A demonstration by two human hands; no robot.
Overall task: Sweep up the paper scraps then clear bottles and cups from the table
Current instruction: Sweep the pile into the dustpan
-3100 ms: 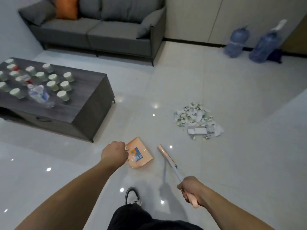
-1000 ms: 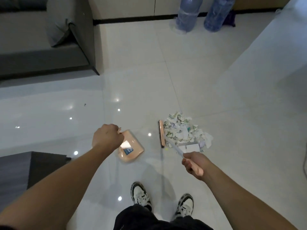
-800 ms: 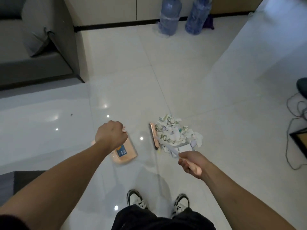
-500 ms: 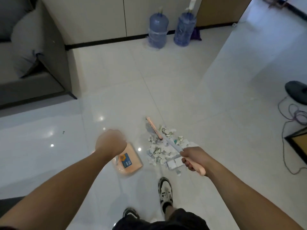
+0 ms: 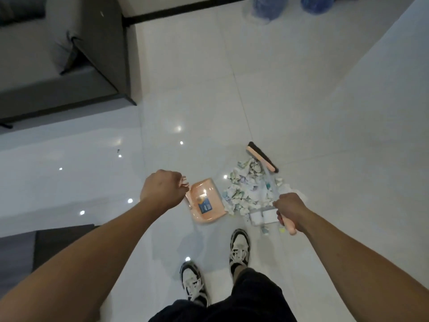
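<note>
Glossy white tile floor (image 5: pixel 301 101), ceiling lights reflected. Grey sofa (image 5: pixel 58 54) at ten o'clock; two blue water jugs (image 5: pixel 264 8) at twelve, cut by the frame edge; dark table corner (image 5: pixel 46 247) at eight. Paper scraps (image 5: pixel 246 189), one heap, just right of centre. Peach dustpan (image 5: pixel 206 201) touching the heap's left edge, its handle gripped in the fisted left hand (image 5: pixel 162 191). Broom head (image 5: pixel 262 158), peach with dark bristles, at the heap's far side; right hand (image 5: pixel 289 209) curled tight round the broom's peach handle end. Two sneakers (image 5: pixel 239 247) at six o'clock.
</note>
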